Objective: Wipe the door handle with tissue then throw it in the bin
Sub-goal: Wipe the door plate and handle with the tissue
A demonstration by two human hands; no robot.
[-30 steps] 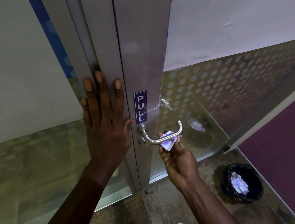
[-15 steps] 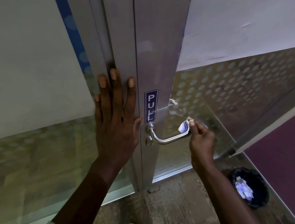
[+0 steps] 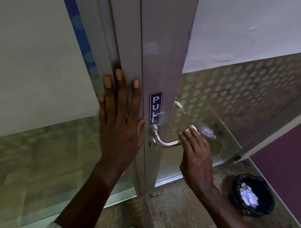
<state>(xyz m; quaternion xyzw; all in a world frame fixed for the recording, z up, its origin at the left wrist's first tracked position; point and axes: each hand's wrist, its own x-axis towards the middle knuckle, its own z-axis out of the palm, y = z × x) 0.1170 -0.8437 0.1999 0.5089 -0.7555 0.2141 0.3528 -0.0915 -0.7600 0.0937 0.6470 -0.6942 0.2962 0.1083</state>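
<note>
Now the right hand (image 3: 195, 157) grips tissue (image 3: 190, 129) around the door handle (image 3: 165, 143); left hand (image 3: 121, 125) flat, open.

The door frame (image 3: 159, 52) is brushed metal with a dull satin sheen. The door handle (image 3: 163, 143) is polished metal, smooth and glossy, catching a bright highlight along its bend. The tissue (image 3: 193, 128) at its end looks like soft white paper, though little of it shows. The door panel (image 3: 238, 91) is glass with matt frosted dots. The bin (image 3: 251, 195) is lined with shiny, crinkled black plastic holding crumpled paper. The floor (image 3: 168, 206) is rough, mottled and matt.
</note>
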